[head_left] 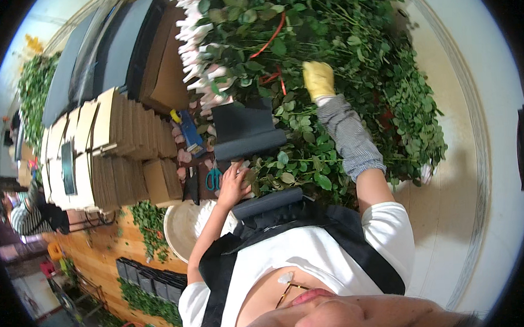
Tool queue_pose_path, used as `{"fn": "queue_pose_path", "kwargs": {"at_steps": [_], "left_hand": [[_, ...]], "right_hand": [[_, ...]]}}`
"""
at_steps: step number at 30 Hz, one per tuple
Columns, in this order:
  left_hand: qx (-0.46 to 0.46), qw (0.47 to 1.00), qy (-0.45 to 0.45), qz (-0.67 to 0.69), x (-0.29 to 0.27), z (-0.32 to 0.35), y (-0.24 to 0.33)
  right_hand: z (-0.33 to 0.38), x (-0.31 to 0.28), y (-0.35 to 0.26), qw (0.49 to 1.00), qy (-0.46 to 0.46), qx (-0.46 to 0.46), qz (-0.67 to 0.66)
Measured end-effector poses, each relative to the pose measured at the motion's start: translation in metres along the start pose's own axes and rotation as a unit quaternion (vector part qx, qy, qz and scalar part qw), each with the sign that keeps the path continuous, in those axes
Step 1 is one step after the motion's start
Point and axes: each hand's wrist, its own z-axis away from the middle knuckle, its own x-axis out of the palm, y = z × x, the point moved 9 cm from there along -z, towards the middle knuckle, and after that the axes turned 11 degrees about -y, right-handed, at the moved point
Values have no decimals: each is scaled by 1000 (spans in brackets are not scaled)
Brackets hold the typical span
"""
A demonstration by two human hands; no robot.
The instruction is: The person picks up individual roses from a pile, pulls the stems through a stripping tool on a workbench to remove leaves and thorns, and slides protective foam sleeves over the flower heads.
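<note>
My left hand [234, 185] is bare, its fingers stretched over the near left end of the leafy stems, just below a folded black sheet [249, 143]. My right hand [318, 79], in a yellow glove with a grey checked sleeve cover, is closed over a thick heap of green rose stems [350, 48]. The leaves hide whatever its fingers hold. Pale wrapped flower heads [192, 41] line the heap's left side. Red ties [271, 37] run across the stems. Teal-handled scissors [213, 179] lie left of my left hand.
Stacked brown cardboard [135, 131] and dark grey sheets [116, 47] stand at the left. A blue tape dispenser [190, 133] lies among pink petals. A white bucket [180, 231] stands below my left arm. Another black roll [268, 202] lies against my apron. Another person [30, 214] is far left.
</note>
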Motion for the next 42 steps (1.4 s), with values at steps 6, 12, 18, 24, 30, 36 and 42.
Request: {"fn": "queue_pose_path", "kwargs": {"at_steps": [6, 12, 18, 24, 30, 36, 42], "left_hand": [[-24, 999, 16, -17, 4, 12, -6], [-15, 1000, -3, -11, 1, 0, 0], [-8, 1000, 18, -5, -3, 7, -2], [-25, 999, 38, -18, 4, 8, -7], [-17, 999, 35, 0, 5, 8, -10], [-3, 999, 32, 3, 3, 1, -7], [0, 1000, 23, -9, 4, 2, -5]], "right_hand": [[-9, -27, -44, 992, 30, -45, -112], [-38, 74, -5, 993, -102, 63, 24], [6, 7, -28, 996, 58, -26, -62], [67, -86, 13, 990, 38, -43, -125], [95, -123, 59, 918, 104, 98, -369], [110, -86, 114, 943, 135, 121, -278], [116, -91, 94, 980, 46, 33, -191]]}}
